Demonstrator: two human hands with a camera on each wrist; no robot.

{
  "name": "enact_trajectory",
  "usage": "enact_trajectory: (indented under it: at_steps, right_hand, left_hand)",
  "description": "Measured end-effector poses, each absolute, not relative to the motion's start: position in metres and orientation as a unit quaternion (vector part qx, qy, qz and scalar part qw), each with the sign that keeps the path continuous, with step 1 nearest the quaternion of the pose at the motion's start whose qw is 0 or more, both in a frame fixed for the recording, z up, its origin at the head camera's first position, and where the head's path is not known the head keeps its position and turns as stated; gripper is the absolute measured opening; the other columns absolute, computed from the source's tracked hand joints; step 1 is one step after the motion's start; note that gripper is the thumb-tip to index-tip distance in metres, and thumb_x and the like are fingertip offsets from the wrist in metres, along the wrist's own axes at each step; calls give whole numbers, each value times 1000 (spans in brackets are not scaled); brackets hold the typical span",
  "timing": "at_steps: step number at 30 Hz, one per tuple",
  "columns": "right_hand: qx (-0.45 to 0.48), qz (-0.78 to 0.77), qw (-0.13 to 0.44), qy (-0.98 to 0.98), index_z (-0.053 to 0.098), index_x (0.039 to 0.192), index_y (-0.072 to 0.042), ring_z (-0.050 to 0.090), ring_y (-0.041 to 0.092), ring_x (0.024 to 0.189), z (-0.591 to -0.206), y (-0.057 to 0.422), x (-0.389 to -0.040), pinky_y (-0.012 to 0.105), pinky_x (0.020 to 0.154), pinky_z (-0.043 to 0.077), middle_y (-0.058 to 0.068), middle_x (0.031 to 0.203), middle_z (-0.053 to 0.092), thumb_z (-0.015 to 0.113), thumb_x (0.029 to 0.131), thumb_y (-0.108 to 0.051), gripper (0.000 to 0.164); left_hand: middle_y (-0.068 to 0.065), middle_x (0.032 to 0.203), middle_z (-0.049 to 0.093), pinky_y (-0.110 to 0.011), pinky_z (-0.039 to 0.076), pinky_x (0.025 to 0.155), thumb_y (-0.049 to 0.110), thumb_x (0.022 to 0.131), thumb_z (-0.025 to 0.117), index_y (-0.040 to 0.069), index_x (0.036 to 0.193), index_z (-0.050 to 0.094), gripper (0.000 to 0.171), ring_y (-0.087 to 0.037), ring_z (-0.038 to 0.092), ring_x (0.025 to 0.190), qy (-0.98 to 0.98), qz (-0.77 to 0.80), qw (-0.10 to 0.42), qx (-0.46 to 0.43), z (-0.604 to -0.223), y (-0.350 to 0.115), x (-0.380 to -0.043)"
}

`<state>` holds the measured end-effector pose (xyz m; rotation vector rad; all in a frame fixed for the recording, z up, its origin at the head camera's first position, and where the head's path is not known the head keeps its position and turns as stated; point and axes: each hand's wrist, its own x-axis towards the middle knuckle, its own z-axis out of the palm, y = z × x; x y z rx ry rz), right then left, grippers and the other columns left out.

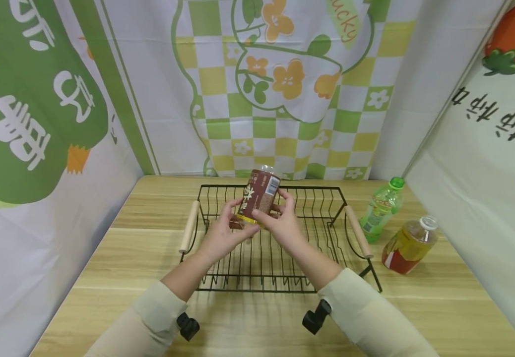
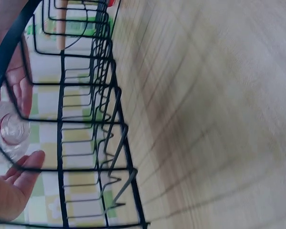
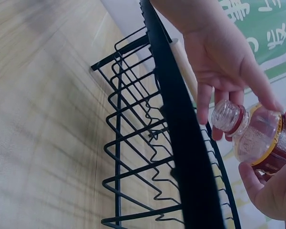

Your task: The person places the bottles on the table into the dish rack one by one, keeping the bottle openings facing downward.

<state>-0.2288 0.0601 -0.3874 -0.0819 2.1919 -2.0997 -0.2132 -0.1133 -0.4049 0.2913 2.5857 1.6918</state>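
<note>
Both hands hold a clear plastic bottle [image 1: 262,194] with a dark red label above the rack, tilted, its base away from me. My left hand [image 1: 225,239] grips it from the left, near the neck end. On the other side my right hand [image 1: 288,227] has its thumb across the label and fingers behind. In the right wrist view the bottle [image 3: 260,131] shows a clear threaded neck with a reddish ring, beside the left hand's fingers. Rack wires partly cover the bottle [image 2: 13,128] in the left wrist view.
A black wire dish rack [image 1: 264,291] with wooden handles stands on the wooden table [image 1: 141,267]. To its right are a green bottle [image 1: 380,208] and a bottle with a red and yellow label [image 1: 409,245]. Patterned curtains [image 1: 280,99] surround the table.
</note>
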Motion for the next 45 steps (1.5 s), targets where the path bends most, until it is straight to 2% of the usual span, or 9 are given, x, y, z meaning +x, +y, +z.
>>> enact_trajectory:
  at_steps: [3,5,8,13,16,19,25,37,45]
  right_hand:
    - [-27,-696,52,716,12,153,-21,54,41,124,-387,58,-234,47,94,54,26,141,45,73,88,-15,89]
    - [-25,-695,55,716,13,153,-20,55,42,123,-386,58,-237,50,95,54,26,140,46,73,87,-15,89]
    - [-27,-690,66,720,15,153,-21,56,42,121,-387,57,-242,53,97,52,27,139,46,74,87,-15,89]
    - [-31,-672,84,735,14,155,-24,56,42,121,-384,53,-248,52,100,50,26,140,43,75,86,-17,92]
    - [-28,-666,90,740,14,155,-24,55,42,120,-385,49,-253,53,100,50,26,139,43,74,86,-15,92]
    - [-24,-654,87,751,17,154,-26,56,41,118,-391,45,-261,53,100,50,24,136,45,75,86,-15,90]
    - [-13,-621,83,779,19,153,-26,57,38,117,-394,39,-270,49,97,52,23,134,48,75,86,-20,88]
    - [-28,-608,99,787,14,156,-16,57,39,120,-413,25,-267,49,96,53,27,136,49,75,86,-16,93]
    - [-18,-618,91,781,13,156,-18,57,40,120,-420,19,-266,49,97,52,26,136,49,75,86,-18,93]
  left_hand:
    - [-16,132,58,-50,54,92,47,91,65,26,155,24,79,-34,59,119,851,511,38,115,-401,-123,-213]
    - [-21,146,46,-56,47,102,46,96,57,21,157,19,76,-40,50,130,855,502,45,124,-397,-130,-214]
    - [-22,159,28,-59,34,113,47,100,49,12,158,15,76,-41,33,144,866,484,30,120,-391,-144,-217]
    - [-19,163,16,-60,20,119,35,104,43,3,156,20,65,-41,16,150,885,457,-13,88,-389,-173,-225]
    - [-19,164,10,-59,14,121,25,104,38,3,156,17,61,-41,10,151,883,466,2,53,-393,-190,-230]
    - [-20,165,5,-59,10,121,26,105,33,3,157,8,63,-41,5,151,872,488,35,15,-400,-202,-236]
    - [-19,165,-2,-56,9,122,30,107,32,11,158,-7,67,-40,3,151,836,541,94,-21,-421,-210,-245]
    - [-13,166,3,-56,12,122,21,105,34,13,159,4,63,-38,7,152,830,553,74,-27,-430,-208,-245]
    - [-13,166,3,-56,12,122,21,105,33,13,159,4,61,-36,5,152,819,568,74,-25,-429,-208,-242]
